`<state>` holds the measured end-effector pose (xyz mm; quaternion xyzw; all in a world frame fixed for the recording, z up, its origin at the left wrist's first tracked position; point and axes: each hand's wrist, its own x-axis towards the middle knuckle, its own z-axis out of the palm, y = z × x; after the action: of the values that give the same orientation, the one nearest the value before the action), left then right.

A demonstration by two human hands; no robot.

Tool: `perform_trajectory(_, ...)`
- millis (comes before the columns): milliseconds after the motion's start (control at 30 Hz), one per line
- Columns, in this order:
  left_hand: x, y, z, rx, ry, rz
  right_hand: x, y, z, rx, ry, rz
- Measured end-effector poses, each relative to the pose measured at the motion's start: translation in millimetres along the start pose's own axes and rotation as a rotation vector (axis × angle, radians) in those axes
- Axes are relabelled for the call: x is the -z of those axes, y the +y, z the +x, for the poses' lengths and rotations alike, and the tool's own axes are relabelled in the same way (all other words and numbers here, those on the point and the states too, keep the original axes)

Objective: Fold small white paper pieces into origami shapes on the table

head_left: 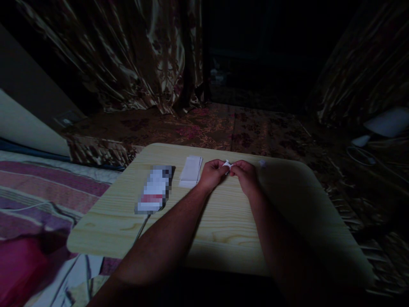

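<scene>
Both my hands meet over the far middle of a low light wooden table (207, 221). My left hand (211, 173) and my right hand (245, 175) have their fingers closed in a pinch on a small folded white paper piece (227, 165) held between them, just above the tabletop. A thin stack of white paper sheets (191, 171) lies just left of my left hand. Another tiny white paper piece (262, 163) rests on the table to the right of my right hand.
A phone (155, 189) with a cable running off the near edge lies left of the sheets. A striped blanket (38, 192) is at the left, patterned carpet (223, 128) and curtains (128, 55) beyond the table. White objects and a cord (367, 151) lie at the far right.
</scene>
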<state>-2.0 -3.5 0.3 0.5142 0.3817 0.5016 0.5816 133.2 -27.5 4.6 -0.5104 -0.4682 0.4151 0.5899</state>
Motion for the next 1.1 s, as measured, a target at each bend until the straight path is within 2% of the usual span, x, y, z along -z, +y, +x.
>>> perform_trajectory(533,-0.2,-0.6,-1.2,-0.002,-0.034,0.058,1.8,0.6,0.1,0.043,-0.029,-0.071)
perform_trajectory(767,-1.4,-1.1,-2.5,-0.048,-0.003,0.120,2.2,1.8,-0.4,0.058,0.000,-0.097)
perform_trajectory(1100,-0.6,-4.7,-0.6,-0.030,-0.011,0.058,1.5,0.0,-0.9,0.066,-0.001,-0.119)
